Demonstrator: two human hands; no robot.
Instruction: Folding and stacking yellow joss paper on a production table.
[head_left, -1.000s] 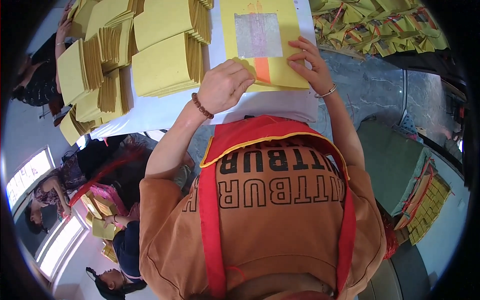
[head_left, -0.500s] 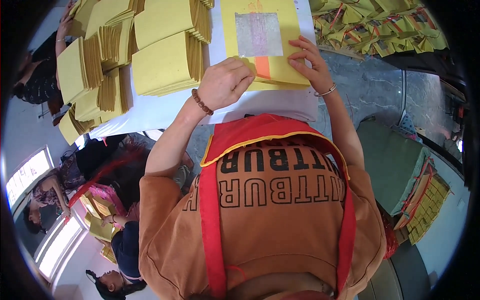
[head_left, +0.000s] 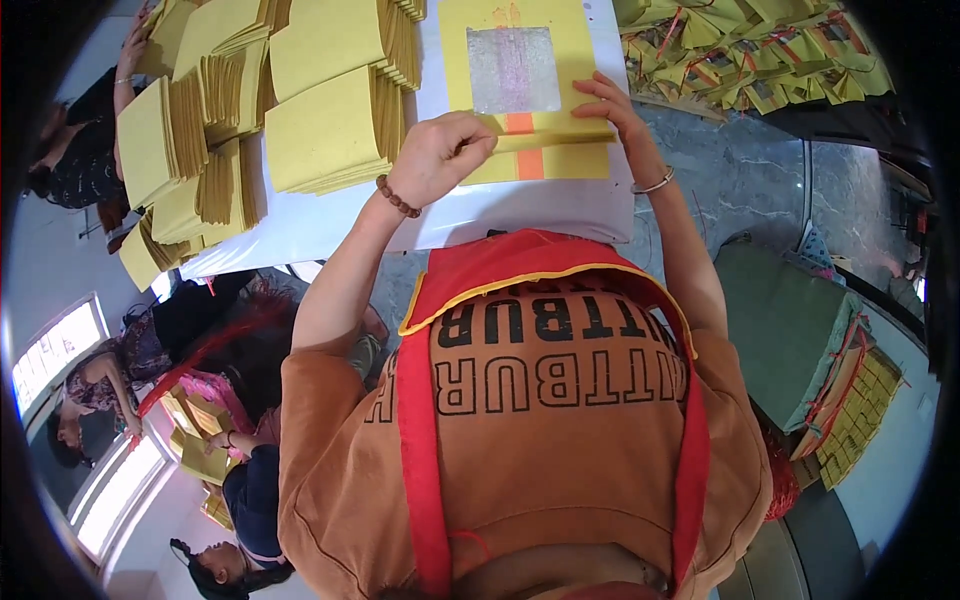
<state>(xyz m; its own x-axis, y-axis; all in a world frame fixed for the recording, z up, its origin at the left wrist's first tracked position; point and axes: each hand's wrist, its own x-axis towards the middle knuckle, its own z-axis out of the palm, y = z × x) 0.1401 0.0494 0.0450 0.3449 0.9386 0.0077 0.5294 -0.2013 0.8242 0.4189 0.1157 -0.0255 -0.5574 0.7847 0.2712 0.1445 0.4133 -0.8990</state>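
Observation:
A stack of yellow paper sheets lies before me, the top yellow paper sheet (head_left: 583, 70) bearing a silver square (head_left: 515, 68) with a faint pink print and an orange band. The sheet's near edge is raised, and the orange strip (head_left: 529, 164) of a sheet underneath shows below it. At the left end of that edge, my left hand (head_left: 440, 155) is closed in a pinch on the paper. My right hand (head_left: 622, 120) is at the right end, fingers stretched and apart over the sheet; its thumb is partly hidden by the raised edge.
Piles of folded yellow paper (head_left: 330, 125) stand left on the white-covered table (head_left: 520, 215). More yellow paper bundles (head_left: 740, 55) with red ties are at the far right. A green padded block (head_left: 780, 330) is right of me. Other people sit at left, one handling yellow paper (head_left: 205, 455).
The top sheet's near edge has come up and away from me, exposing the orange strip underneath. My left hand shifted slightly left; my right hand moved slightly left too.

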